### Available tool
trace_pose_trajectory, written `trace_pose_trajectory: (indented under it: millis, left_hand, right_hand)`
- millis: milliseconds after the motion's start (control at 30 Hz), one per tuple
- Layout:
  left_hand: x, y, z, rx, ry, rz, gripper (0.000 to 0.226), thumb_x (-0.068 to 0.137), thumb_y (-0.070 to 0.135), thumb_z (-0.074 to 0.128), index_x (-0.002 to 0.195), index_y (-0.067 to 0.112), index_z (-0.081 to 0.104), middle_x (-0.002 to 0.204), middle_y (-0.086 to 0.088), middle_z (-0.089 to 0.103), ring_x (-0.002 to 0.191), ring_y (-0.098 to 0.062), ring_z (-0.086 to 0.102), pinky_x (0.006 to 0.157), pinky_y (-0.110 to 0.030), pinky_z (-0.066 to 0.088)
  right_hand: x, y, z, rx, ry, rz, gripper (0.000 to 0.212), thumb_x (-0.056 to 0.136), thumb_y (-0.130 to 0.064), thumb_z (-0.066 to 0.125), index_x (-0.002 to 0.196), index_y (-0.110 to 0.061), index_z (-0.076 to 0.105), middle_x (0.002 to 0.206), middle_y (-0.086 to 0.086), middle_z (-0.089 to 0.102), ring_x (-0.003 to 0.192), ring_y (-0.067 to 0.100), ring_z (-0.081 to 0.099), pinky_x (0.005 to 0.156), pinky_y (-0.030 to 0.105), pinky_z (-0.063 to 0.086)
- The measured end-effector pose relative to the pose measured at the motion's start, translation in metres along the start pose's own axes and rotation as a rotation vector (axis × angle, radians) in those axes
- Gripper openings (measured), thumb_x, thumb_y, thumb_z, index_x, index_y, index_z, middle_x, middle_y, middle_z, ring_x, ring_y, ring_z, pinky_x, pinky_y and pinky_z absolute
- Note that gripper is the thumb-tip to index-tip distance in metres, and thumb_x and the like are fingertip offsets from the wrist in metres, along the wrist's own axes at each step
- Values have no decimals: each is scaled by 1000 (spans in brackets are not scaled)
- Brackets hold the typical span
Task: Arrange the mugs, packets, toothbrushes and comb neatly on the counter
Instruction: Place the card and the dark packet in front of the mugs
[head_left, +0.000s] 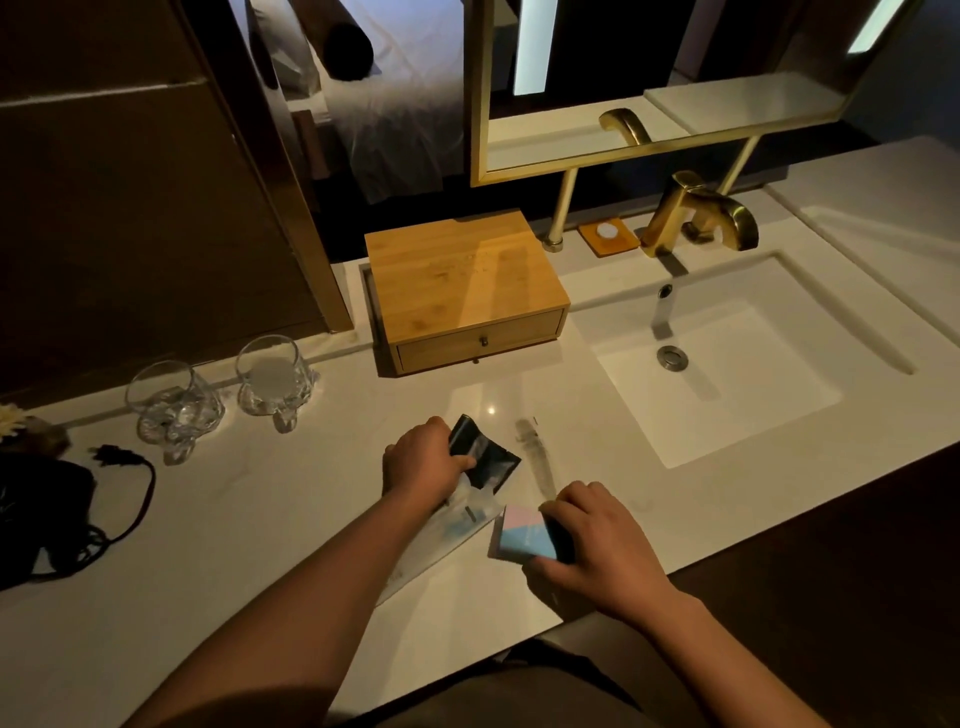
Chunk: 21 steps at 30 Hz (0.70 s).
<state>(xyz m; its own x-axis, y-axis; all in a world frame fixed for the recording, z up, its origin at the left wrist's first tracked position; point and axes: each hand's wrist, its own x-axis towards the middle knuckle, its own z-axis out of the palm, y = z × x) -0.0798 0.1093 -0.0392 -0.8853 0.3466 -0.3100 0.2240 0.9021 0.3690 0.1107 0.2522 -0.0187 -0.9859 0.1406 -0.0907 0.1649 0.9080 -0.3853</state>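
Sorting packets: left hand (423, 460) is clamped on a crumpled black foil packet (485, 460) at the white table (234, 519) front.
Right grip: right hand (597, 540) is closed round a pink-and-blue box (519, 538).
Next: likely squaring both beside the clear-wrapped toothbrush (535, 457); two clear glass mugs (218, 397) stand back-left.

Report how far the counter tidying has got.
Done: two glass mugs stand side by side at the back. In hand: left hand grips a black packet; right hand holds a pink-and-blue packet. Left: clear-wrapped items lie askew.
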Motion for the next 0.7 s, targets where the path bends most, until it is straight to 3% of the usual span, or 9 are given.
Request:
trace_pose_trajectory:
  millis: [67, 133, 267, 367, 567, 700]
  left_hand:
    - [4, -3, -1, -126, -20, -57, 27, 83, 44, 73, 85, 21, 57, 88, -3, 67, 79, -22, 61, 71, -35, 47]
    - [5, -6, -5, -404, -26, -118, 22, 84, 36, 75, 76, 22, 60, 79, -3, 66, 75, -23, 63, 67, -35, 50]
    - [-4, -7, -30, -974, 16, -209, 8, 86, 20, 76, 84, 15, 69, 91, -11, 73, 84, -26, 71, 76, -47, 63]
    - [-19, -20, -53, -1065, 144, -208, 8, 87, 20, 75, 85, 15, 69, 89, -7, 72, 85, -23, 69, 64, -32, 54]
    - [-64, -102, -78, -1138, 337, -362, 7, 83, 19, 79, 81, 21, 72, 87, -8, 76, 87, -32, 73, 80, -59, 60]
    - [-89, -175, -77, -1160, 460, -502, 23, 62, 45, 81, 79, 30, 76, 82, -2, 79, 80, -33, 76, 77, -62, 60]
  right_hand:
    - [5, 2, -5, 55, 37, 52, 54, 73, -62, 61, 115, -27, 63, 100, -6, 56, 88, 11, 46, 71, 24, 44]
    - [10, 2, -9, 111, 54, 87, 55, 74, -59, 63, 118, -27, 62, 101, -7, 55, 90, 9, 44, 71, 21, 43]
    - [21, -4, -12, 158, 74, 82, 56, 74, -61, 60, 120, -28, 60, 103, -8, 54, 91, 8, 43, 74, 22, 46]
    - [32, -13, -13, 192, 95, 58, 53, 75, -59, 63, 118, -28, 61, 102, -9, 54, 92, 8, 45, 74, 24, 48]
    - [72, -53, -11, 204, 72, -69, 55, 72, -62, 60, 116, -29, 63, 96, -9, 52, 88, 9, 47, 73, 23, 46]
    - [106, -108, 6, 150, -61, -217, 53, 77, -52, 63, 123, -25, 60, 104, -5, 53, 96, 14, 48, 76, 21, 43]
